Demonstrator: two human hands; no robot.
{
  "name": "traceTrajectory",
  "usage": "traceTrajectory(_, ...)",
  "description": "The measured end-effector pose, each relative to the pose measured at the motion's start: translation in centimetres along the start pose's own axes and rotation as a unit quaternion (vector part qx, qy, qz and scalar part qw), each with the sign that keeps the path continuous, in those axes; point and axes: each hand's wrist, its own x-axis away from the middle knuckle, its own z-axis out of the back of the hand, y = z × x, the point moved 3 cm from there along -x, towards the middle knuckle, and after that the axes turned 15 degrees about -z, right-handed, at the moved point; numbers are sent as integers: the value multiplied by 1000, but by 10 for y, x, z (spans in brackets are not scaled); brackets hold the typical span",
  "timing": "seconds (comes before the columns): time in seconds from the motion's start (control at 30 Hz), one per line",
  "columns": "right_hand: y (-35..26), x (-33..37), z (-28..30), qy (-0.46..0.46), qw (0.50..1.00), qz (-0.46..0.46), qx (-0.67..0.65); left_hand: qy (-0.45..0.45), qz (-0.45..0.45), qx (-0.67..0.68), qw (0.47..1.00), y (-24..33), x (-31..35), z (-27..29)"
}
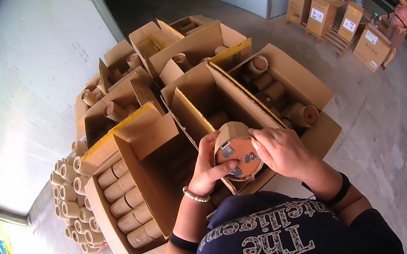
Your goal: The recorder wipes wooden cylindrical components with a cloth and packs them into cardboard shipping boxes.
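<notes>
In front of my chest is a short cylinder (236, 148) wrapped in brown cardboard, its orange-brown end face tilted up toward me with several dark grey patches on it. My left hand (209, 166) grips its left side, with the thumb lying across the end face. On the other side, my right hand (284, 150) closes on the cardboard rim, fingers and thumb bent. Beneath the cylinder stands an open cardboard box (240, 86) with tall flaps, and a similar wrapped roll shows dimly inside. Part of the box is hidden by my hands.
Left of me, one open box holds rows of wrapped cylinders (120, 194); bare tubes (69, 192) are stacked beyond it. More open boxes (113, 101) stand ahead. Another open box (287, 80) lies to the right. Farther right, a person (403, 15) stands by tall cartons (322, 15).
</notes>
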Motion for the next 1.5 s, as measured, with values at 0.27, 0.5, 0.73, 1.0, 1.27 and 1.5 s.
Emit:
traceTrajectory(0.27, -5, -6, 6, 13, 1000, 19, 18, -4, -90, 6, 996, -3, 0, 3)
traceTrajectory(0.5, -8, -17, 16, 59, 996, 60, 43, 8, -130, 38, 991, 1, -3, -6)
traceTrajectory(0.73, -4, -19, 25, 4, 986, -65, -153, 107, -146, 100, 978, 8, -1, -23)
traceTrajectory(1.0, -9, -4, 13, -45, 943, -137, -301, 159, -197, 78, 964, 11, -5, -30)
traceTrajectory(1.27, -8, -4, 18, -72, 956, -84, -270, 95, -140, 145, 975, 1, -3, -25)
traceTrajectory(1.5, -15, -2, 24, -107, 951, -72, -280, 103, -150, 169, 969, -2, 4, -26)
